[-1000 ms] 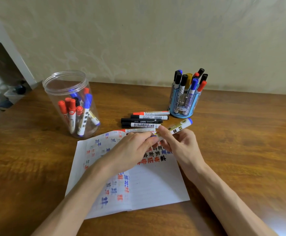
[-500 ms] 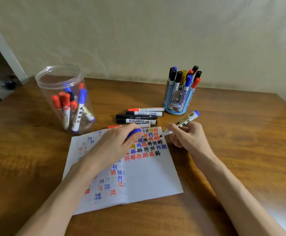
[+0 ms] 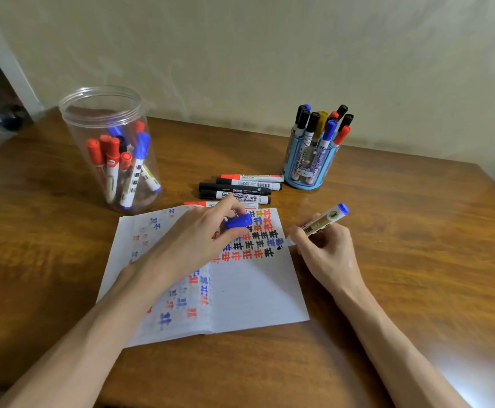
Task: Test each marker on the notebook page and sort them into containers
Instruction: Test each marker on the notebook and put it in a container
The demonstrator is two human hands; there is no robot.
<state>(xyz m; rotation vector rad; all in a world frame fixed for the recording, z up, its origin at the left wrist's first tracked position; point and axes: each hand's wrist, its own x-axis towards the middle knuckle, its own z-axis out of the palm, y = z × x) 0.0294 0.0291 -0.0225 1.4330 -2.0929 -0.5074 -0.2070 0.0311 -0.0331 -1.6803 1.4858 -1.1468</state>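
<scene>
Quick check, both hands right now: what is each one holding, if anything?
Left hand: holding the blue cap.
Right hand: gripping the uncapped marker, tip down at the notebook page.

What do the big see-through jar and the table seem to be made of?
The jar looks like clear glossy plastic: the markers inside show through its thin wall, though glass is possible. The table looks like wood or wood veneer: brown, visible grain, soft sheen.
</scene>
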